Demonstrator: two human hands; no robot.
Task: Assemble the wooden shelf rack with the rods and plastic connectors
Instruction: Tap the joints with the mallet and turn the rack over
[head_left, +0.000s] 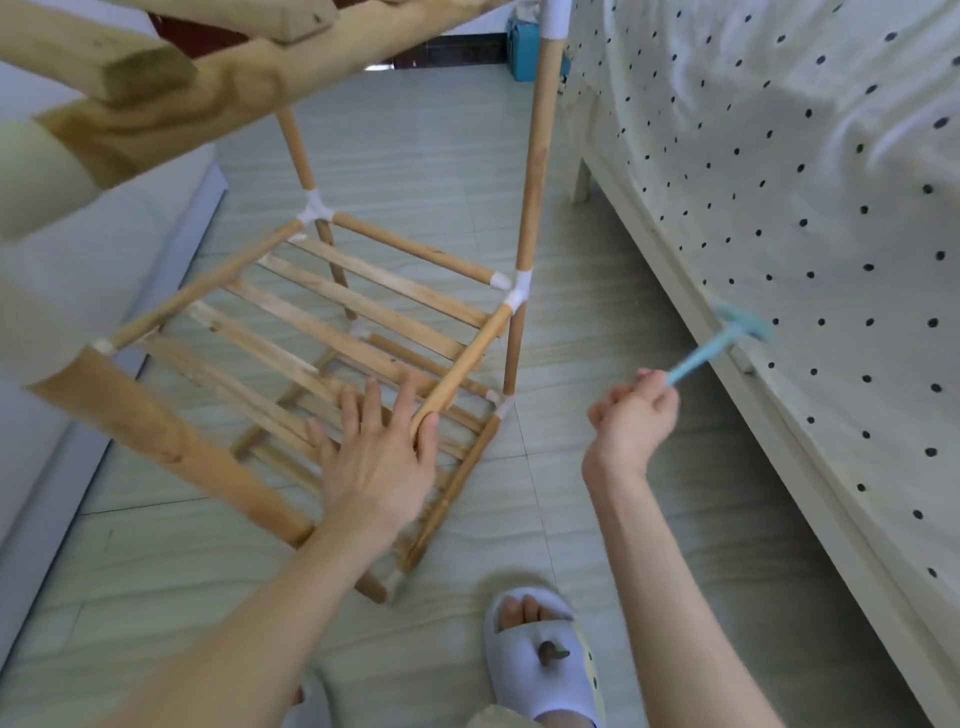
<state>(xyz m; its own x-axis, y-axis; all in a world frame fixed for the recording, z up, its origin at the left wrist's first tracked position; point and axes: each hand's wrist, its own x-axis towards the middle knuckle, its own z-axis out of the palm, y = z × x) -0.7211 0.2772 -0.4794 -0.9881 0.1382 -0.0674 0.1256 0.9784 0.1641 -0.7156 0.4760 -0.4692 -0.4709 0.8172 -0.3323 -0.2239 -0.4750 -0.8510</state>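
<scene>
Left hand (376, 462) lies flat, fingers spread, on shelf rack (332, 332); right hand (634, 421) grips blue hammer (717, 343).

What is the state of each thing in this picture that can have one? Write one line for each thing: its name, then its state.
Wooden shelf rack: standing on the floor, part assembled.
Near-right rod end: bare, no connector on it.
White plastic connector: fitted, joining rods at a corner.
Left hand: fingers spread, resting on the slats, thumb against the rod end.
Right hand: raised, gripping the handle.
Light blue plastic hammer: held up, blurred.
</scene>
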